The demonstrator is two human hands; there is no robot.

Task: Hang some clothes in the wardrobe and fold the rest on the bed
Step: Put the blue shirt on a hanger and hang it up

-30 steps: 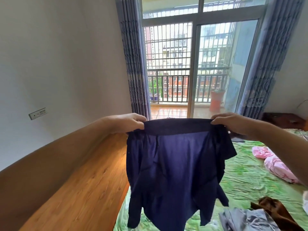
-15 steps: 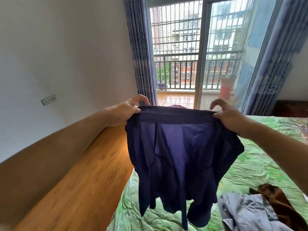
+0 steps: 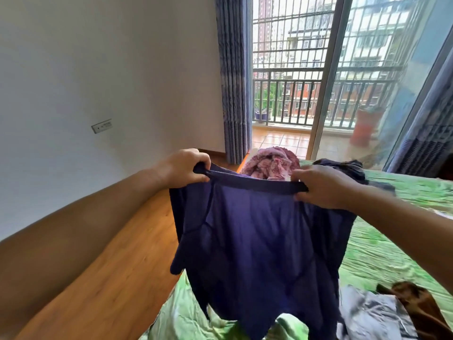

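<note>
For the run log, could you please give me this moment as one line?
left hand: grips top band | right hand: grips top band | navy garment: hangs spread above bed | fold: not yet done

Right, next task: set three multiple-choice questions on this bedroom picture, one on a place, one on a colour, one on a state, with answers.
1. Where is the crumpled pink floral cloth? A on a chair; B at the far end of the green-sheeted bed; C in a basket.
2. What colour is the thin held-up garment? A navy blue; B red; C white.
3. How is it held? A by one hand; B flat on the bed; C hanging from left hand and right hand gripping its top band.
Answers: B, green sheet beside it; A, dark blue fabric; C, both hands clasp the band.
</note>
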